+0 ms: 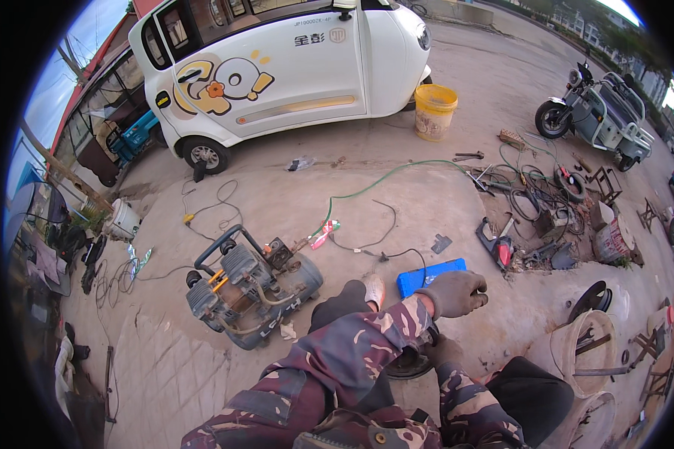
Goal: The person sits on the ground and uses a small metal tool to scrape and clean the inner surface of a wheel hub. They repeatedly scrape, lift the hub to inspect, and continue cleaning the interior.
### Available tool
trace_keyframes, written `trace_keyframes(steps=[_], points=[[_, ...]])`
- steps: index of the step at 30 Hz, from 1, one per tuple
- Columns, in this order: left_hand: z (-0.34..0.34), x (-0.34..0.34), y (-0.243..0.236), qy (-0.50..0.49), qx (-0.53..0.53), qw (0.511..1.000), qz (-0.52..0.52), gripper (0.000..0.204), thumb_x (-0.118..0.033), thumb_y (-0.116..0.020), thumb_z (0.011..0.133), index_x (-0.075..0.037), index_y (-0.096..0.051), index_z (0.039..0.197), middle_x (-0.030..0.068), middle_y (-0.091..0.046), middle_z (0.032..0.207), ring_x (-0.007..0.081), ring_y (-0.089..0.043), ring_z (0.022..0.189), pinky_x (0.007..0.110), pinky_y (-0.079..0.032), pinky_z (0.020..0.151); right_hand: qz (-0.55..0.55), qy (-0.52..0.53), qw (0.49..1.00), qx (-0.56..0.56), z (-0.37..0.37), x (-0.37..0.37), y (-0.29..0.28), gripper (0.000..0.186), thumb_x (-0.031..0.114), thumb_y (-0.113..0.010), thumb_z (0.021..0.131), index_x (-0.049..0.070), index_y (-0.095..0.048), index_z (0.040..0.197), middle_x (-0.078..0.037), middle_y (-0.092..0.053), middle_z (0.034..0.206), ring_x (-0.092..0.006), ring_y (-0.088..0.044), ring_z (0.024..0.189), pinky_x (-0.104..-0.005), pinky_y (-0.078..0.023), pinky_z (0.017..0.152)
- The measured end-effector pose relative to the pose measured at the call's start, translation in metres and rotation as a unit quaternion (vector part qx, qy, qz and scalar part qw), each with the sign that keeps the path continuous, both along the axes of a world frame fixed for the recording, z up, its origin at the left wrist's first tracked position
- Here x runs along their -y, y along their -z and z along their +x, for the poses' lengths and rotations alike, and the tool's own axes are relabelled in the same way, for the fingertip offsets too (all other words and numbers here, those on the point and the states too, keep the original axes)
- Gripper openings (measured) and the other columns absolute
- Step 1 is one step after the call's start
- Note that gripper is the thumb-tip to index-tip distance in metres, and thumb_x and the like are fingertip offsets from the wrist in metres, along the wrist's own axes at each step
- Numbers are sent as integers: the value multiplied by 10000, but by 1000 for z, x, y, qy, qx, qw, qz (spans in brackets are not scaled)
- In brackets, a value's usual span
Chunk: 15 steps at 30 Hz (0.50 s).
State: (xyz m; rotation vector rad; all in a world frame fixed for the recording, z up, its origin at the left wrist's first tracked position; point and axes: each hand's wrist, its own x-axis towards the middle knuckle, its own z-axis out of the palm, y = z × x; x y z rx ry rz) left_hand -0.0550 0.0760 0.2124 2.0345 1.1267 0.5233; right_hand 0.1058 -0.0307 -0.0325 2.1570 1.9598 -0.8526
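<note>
My left hand [459, 294], in a grey-brown work glove, is held out over the near edge of a flat blue case [431, 278]. Its fingers are curled together, and whatever they may hold is too small to make out. Just below it, my right hand [445, 349], gloved too, is closed at the side of a round black wheel-like part [410, 365] on the ground between my legs. My left sleeve and wrist hide much of that part. A black cable runs to the blue case.
Left of me stands an air compressor [254, 284], with a green hose [382, 174] beyond it. A red-and-black power tool [499, 247] and tangled cables lie ahead right. White buckets [593, 352] stand at my right. Farther off are a yellow bucket [435, 112], a white vehicle [277, 75] and a three-wheeler [599, 112].
</note>
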Motion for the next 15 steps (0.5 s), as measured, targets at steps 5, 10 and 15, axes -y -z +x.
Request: trace_keyframes(steps=[5,10,15], points=[[-4,1,-2,-11,15,1000,12,347,-330,-655,983,-45,-723,1170,177,-749,1058,335,-715,983,441,-544,877,-59,174,963,-196,-4,8,5,593,622,-638,910,50,-746,1023,-145,-756,880,-330,-736,839,-446,-580,757],[-5,3,-2,-10,27,999,34,346,-328,-676,980,-42,-727,1168,177,-752,1044,336,-719,974,438,-553,858,-293,429,698,-492,2,23,22,653,738,-486,997,111,-656,928,31,-484,616,-141,-388,462,-303,-318,436],[-5,3,-3,-8,33,999,-30,368,-345,-691,978,-49,-723,1194,177,-750,1076,339,-719,989,438,-553,862,-362,452,537,-613,-2,25,43,561,708,-448,1032,196,-567,836,81,-442,581,-84,-349,429,-250,-276,394]])
